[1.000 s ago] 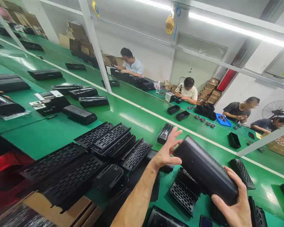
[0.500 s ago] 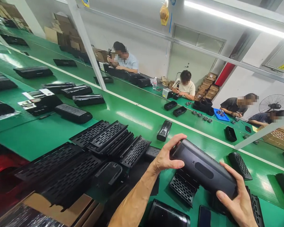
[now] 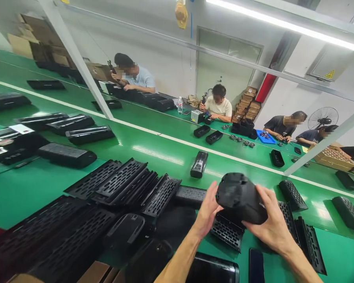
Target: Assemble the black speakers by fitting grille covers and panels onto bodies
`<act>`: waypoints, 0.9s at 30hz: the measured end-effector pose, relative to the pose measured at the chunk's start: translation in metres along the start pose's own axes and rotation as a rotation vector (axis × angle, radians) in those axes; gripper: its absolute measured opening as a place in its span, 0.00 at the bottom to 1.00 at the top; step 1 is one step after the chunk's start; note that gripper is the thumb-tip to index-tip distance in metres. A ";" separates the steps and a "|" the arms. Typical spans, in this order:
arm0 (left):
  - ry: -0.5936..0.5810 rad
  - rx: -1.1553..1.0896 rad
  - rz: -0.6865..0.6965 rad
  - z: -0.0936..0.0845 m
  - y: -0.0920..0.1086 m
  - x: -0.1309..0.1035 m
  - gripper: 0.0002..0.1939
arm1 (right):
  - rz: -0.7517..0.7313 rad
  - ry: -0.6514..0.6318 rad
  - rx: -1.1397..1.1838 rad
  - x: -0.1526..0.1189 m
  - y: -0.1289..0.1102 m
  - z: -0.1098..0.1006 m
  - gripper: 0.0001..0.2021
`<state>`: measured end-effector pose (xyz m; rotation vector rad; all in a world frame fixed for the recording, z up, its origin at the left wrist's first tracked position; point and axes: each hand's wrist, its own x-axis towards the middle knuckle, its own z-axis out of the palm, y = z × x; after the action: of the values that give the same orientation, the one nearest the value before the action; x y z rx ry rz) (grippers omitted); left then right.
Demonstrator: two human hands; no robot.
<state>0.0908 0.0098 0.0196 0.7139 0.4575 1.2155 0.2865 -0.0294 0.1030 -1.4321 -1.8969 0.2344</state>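
Note:
Between my hands a black speaker housing (image 3: 242, 198) is held above the bench, one rounded end turned toward me and slightly blurred. My left hand (image 3: 208, 208) presses on its left side, with the fingertips partly hidden. Around its right side my right hand (image 3: 273, 222) is closed, thumb low and fingers on top. Just below it lies a black perforated grille (image 3: 227, 232). Nearer to me are a glossy black housing (image 3: 214, 269) and a dark phone (image 3: 256, 265). A pile of perforated grilles (image 3: 120, 177) lies to the left of my left hand.
A green conveyor (image 3: 153, 145) with scattered black housings runs beyond the bench. Slanted white posts (image 3: 76, 59) rise from its far side. Several co-workers sit along the far side, by a blue tray (image 3: 265, 136). Cardboard (image 3: 96, 272) sits at the lower left.
The housing has turned from lying lengthwise across my view to end-on. My right hand has moved left, closer to my left hand. The view has swung to the right.

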 end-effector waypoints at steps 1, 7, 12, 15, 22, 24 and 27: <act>-0.027 0.084 0.051 -0.005 0.009 -0.005 0.51 | -0.086 -0.033 -0.141 0.003 -0.001 -0.007 0.46; -0.093 0.493 0.081 -0.007 0.033 -0.013 0.62 | -0.262 -0.237 -0.533 0.006 -0.012 -0.017 0.50; -0.107 0.554 0.080 -0.009 0.033 -0.011 0.57 | -0.230 -0.306 -0.519 0.001 -0.023 -0.006 0.50; -0.056 0.490 0.098 -0.014 0.037 -0.015 0.54 | -0.166 -0.289 -0.406 -0.004 -0.016 -0.020 0.51; -0.025 0.354 0.133 -0.028 0.040 -0.020 0.50 | 0.278 -0.143 0.253 -0.038 0.021 -0.031 0.47; -0.025 0.369 0.139 -0.028 0.040 -0.020 0.49 | 0.322 -0.097 0.321 -0.046 0.021 -0.024 0.44; -0.042 0.373 0.127 -0.025 0.040 -0.024 0.48 | 0.324 -0.037 0.320 -0.052 0.016 -0.019 0.38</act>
<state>0.0395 0.0004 0.0292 1.0988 0.6198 1.2444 0.3160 -0.0755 0.0848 -1.5089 -1.5602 0.6909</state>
